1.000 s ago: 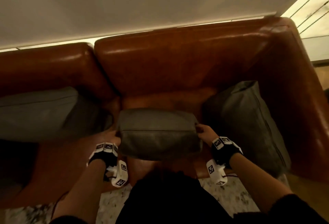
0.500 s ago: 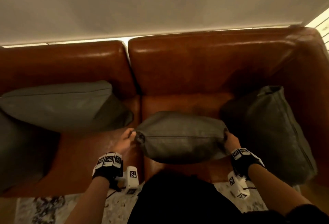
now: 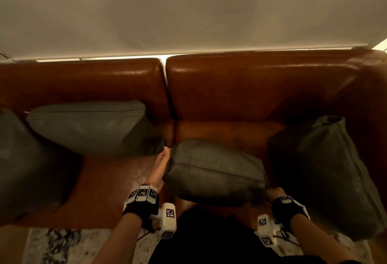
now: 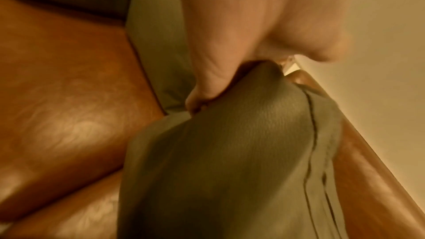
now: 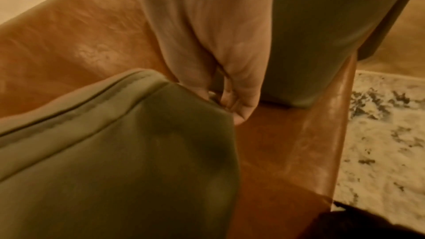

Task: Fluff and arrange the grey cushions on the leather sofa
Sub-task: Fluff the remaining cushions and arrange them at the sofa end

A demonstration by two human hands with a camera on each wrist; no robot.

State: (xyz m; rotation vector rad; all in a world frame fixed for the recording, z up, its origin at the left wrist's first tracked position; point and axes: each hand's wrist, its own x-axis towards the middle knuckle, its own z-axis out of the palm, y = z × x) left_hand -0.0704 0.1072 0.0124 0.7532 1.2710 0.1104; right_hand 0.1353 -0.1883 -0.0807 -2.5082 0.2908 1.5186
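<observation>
A small grey cushion (image 3: pixel 213 171) is held tilted above the seat of the brown leather sofa (image 3: pixel 240 87), its left end farther from me than its right. My left hand (image 3: pixel 162 165) grips its left end; in the left wrist view the fingers (image 4: pixel 207 79) dig into the grey cushion (image 4: pixel 230 161). My right hand (image 3: pixel 273 192) pinches the right corner, seen in the right wrist view as fingers (image 5: pixel 230 97) curled on the cushion (image 5: pixel 126 152).
A large grey cushion (image 3: pixel 88 127) leans on the left backrest, with another (image 3: pixel 27 169) at the far left. A third large grey cushion (image 3: pixel 335 171) fills the right corner. A patterned rug (image 3: pixel 62 245) lies below the sofa front. My dark-clothed body (image 3: pixel 209 240) stands against the seat edge.
The view has shifted left along the sofa. The small cushion moved with both hands and now tilts, its left end pushed toward the backrest and the right end drawn back to me.
</observation>
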